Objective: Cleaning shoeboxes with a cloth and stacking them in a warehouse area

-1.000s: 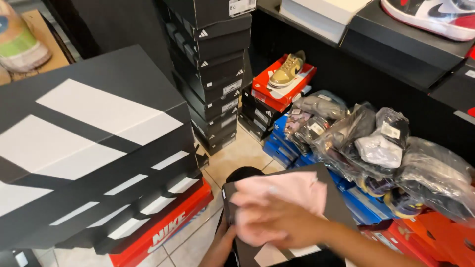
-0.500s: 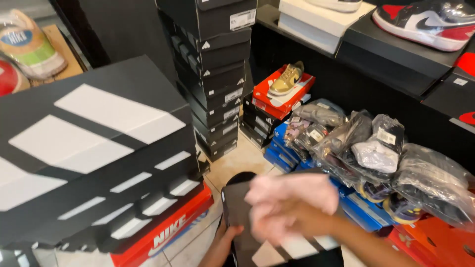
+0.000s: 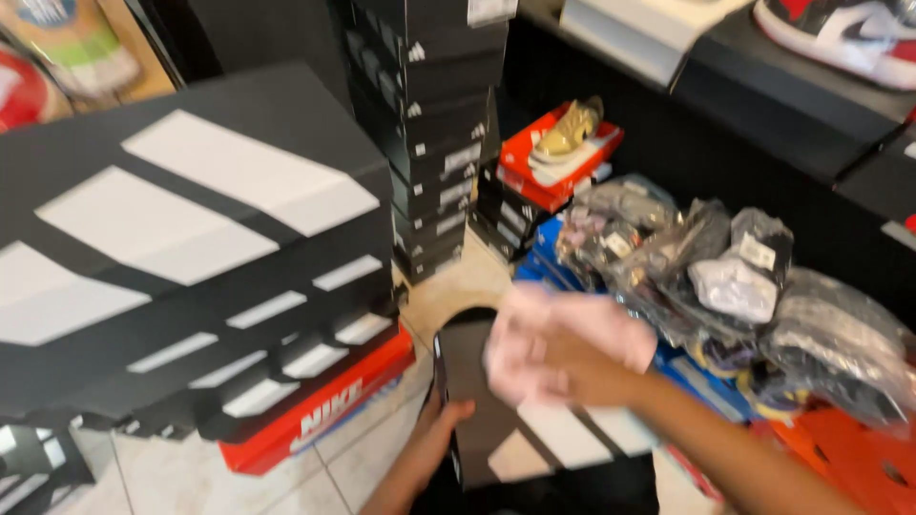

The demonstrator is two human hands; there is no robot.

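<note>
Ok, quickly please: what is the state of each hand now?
Left hand: closed, gripping the edge of the black shoebox.
Right hand: closed on a pink cloth, pressed on the box lid.

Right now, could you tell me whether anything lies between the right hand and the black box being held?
Yes: a pink cloth lies under the right hand, pressed on top of the black box, so the palm seems to meet cloth, not the lid. The left hand holds the box's left edge directly, with nothing visible between.
</note>
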